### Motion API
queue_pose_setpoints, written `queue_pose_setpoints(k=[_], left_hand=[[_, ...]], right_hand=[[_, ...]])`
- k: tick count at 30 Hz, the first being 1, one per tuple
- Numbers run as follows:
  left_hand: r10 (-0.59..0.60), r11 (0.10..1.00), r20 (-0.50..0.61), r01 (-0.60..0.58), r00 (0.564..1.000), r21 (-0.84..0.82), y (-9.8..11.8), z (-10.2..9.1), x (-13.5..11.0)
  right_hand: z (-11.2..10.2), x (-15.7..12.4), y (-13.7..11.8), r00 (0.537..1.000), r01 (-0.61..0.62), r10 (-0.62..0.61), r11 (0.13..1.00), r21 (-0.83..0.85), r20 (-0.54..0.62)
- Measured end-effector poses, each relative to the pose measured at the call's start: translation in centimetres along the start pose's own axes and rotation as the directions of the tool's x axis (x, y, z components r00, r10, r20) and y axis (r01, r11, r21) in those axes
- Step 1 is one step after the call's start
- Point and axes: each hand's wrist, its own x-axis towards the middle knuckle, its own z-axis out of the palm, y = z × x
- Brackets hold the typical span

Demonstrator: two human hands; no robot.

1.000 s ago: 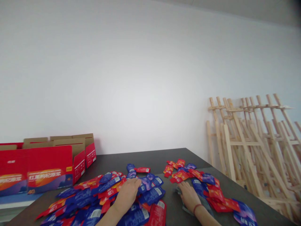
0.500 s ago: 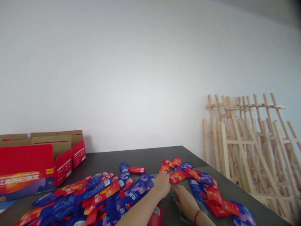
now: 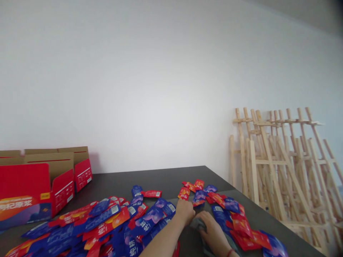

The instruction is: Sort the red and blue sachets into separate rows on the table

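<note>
My left hand (image 3: 184, 211) reaches across the dark table (image 3: 150, 178), fingers curled over a red and blue sachet at the near edge of the smaller pile of sachets (image 3: 214, 200). My right hand (image 3: 213, 228) lies just behind it, fingers closed on a grey cloth (image 3: 197, 224) pressed to the tabletop. A big heap of red and blue sachets (image 3: 107, 221) spreads to the left of both hands.
Open red cardboard boxes (image 3: 40, 185) stand at the left end of the table. Several wooden easels (image 3: 281, 160) lean against the white wall on the right, beyond the table's right edge.
My left hand has left the big heap and moved right to the smaller pile. My right hand has slid slightly left with the cloth. The view has shifted a little rightward.
</note>
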Motion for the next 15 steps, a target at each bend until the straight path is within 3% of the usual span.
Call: queue_pose_setpoints(k=[4,7,9,12,15], left_hand=[[-0.076,0.987,-0.045,0.069,0.996,-0.145,-0.9,-0.9,-2.5],[-0.134,0.942,-0.009,0.125,0.991,-0.312,-1.2,-0.6,-4.3],[-0.143,0.892,0.07,0.159,0.987,-0.424,-1.3,0.1,-5.1],[-0.149,0.811,0.195,0.233,0.969,-0.537,-1.4,1.5,-5.9],[-0.136,0.748,0.277,0.282,0.951,-0.601,-1.4,2.4,-6.0]], right_hand=[[0.4,0.1,1.9,0.983,-0.055,0.073,0.992,0.109,-0.169],[0.4,0.1,1.9,0.971,-0.043,0.068,0.993,0.112,-0.228],[0.4,0.0,1.1,0.982,-0.009,0.023,0.997,0.078,-0.185],[0.7,0.0,-0.6,0.998,0.047,-0.048,0.998,-0.032,-0.028],[1.2,0.2,-1.3,0.999,0.019,-0.01,0.985,-0.174,0.052]])
